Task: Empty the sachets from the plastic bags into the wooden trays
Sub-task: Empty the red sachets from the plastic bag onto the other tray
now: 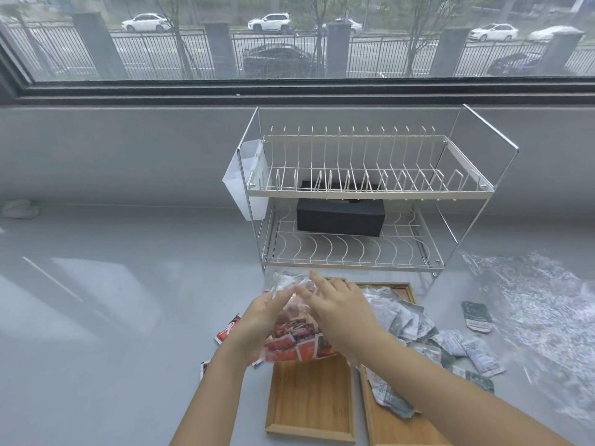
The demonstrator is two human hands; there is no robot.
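I see two wooden trays [310,410] with a smooth, pale grain and a matt finish. The plastic bag [291,286] is thin, clear and crinkled, catching glossy highlights. The red sachets [297,338] inside it look shiny; the grey sachets [483,352] look like slick printed foil. The dish rack [363,188] is polished metal wire, the countertop [112,300] smooth grey, faintly reflective.

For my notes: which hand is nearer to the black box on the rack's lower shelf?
Right. The right hand is just below the black box, in front of the rack; the left hand is lower and further left.
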